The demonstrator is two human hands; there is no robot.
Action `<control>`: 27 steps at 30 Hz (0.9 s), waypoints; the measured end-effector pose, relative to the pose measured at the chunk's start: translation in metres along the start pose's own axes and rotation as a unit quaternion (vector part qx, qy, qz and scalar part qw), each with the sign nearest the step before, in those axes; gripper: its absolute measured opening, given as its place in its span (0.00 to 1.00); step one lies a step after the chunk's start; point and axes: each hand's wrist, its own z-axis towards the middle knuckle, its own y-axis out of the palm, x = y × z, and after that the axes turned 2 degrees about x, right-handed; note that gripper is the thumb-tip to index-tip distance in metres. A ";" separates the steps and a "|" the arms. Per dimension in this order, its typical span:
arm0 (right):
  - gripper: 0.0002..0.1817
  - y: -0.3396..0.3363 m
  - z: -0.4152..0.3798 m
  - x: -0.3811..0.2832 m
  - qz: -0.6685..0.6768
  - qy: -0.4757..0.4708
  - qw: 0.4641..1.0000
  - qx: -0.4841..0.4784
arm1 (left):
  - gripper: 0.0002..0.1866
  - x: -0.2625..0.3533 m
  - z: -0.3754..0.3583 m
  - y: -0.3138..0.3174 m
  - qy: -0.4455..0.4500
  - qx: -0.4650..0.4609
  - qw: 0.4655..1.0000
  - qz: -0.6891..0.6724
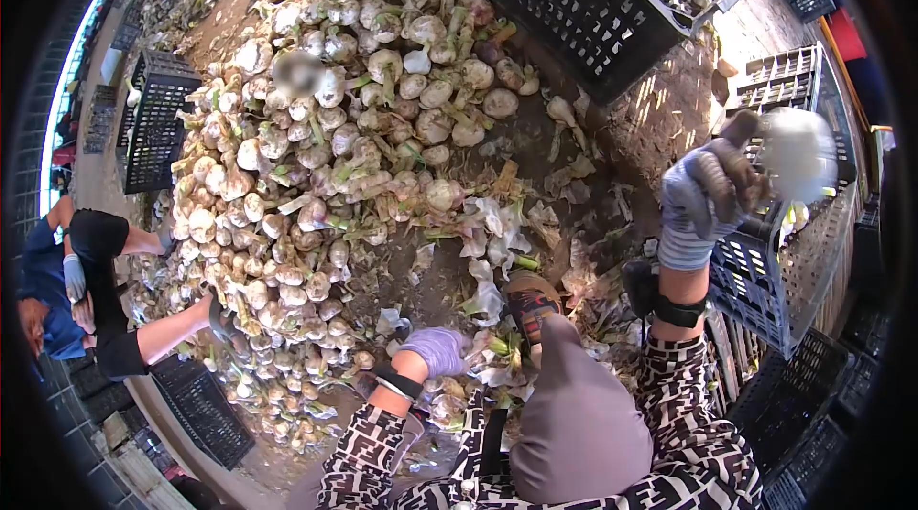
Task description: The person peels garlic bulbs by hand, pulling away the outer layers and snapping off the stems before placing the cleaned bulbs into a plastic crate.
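My left hand (435,351), in a lavender glove with a dark band at the wrist, is low in front of me, just above loose skins and stems at the near edge of a big heap of garlic bulbs (316,156). Its fingers point down and away, mostly hidden. My right hand (706,193), in a striped glove with dirty fingertips, is raised on the right with fingers curled. A blurred, whitish round shape (799,154) is at those fingertips; what it is does not show clearly. Below and beyond this hand is a grey-blue plastic crate (751,271).
A black crate (574,18) with white bulbs stands at the top. More crates (158,118) line the left side. Another person's gloved hand (75,277) and legs are at the far left. My shoe (531,304) rests among garlic skins (488,292).
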 end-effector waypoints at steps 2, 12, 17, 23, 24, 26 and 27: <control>0.33 -0.019 -0.025 0.026 -0.315 -0.075 0.934 0.151 | 0.20 -0.001 -0.004 -0.003 0.025 -0.009 0.999 -0.026; 0.26 -0.108 -0.022 0.208 -0.839 0.401 0.366 0.042 | 0.18 -0.028 -0.023 -0.028 -0.034 0.353 0.924 -0.145; 0.24 -0.120 -0.035 0.196 -0.714 0.479 0.471 0.197 | 0.23 -0.034 0.014 -0.041 0.043 0.477 0.706 -0.521; 0.29 -0.104 -0.058 0.206 -0.810 0.431 0.391 -0.076 | 0.31 -0.046 0.050 -0.028 0.133 0.353 0.483 -0.790; 0.28 -0.103 -0.068 0.207 -0.851 0.354 0.366 -0.130 | 0.31 -0.045 0.046 -0.030 0.133 0.353 0.482 -0.791; 0.24 -0.108 -0.077 0.202 -0.827 0.394 0.385 -0.111 | 0.31 -0.040 0.034 -0.037 0.241 0.345 0.378 -0.825; 0.22 -0.109 -0.081 0.196 -0.785 0.426 0.449 -0.011 | 0.29 -0.037 0.021 -0.043 0.244 0.328 0.404 -0.818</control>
